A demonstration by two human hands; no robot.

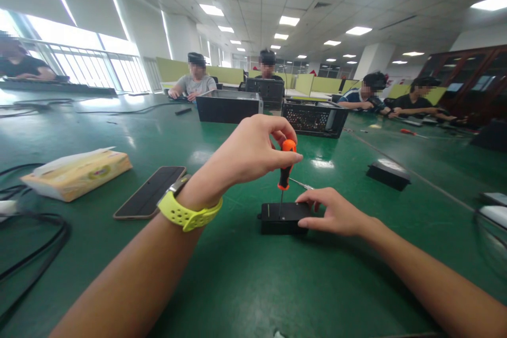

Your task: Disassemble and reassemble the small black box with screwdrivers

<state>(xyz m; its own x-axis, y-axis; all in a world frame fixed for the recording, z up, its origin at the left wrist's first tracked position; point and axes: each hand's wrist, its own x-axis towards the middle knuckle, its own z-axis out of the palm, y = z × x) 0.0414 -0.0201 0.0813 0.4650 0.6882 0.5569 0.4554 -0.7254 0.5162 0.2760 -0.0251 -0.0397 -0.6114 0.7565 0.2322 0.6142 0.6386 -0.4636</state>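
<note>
A small flat black box (277,218) lies on the green table (253,285) in front of me. My left hand (247,152), with a yellow watch strap on the wrist, is closed round the top of an orange-and-black screwdriver (285,166). The screwdriver stands upright with its tip on the box's top. My right hand (335,212) rests on the box's right edge, fingers stretched out flat against it. A thin metal tool (301,185) lies just behind the right hand.
A tissue pack (77,171) and a dark phone (152,191) lie to the left, with black cables (35,232) at the left edge. Another black box (388,173) sits to the right. Open computer cases (229,105) stand farther back. Several people sit at the far side.
</note>
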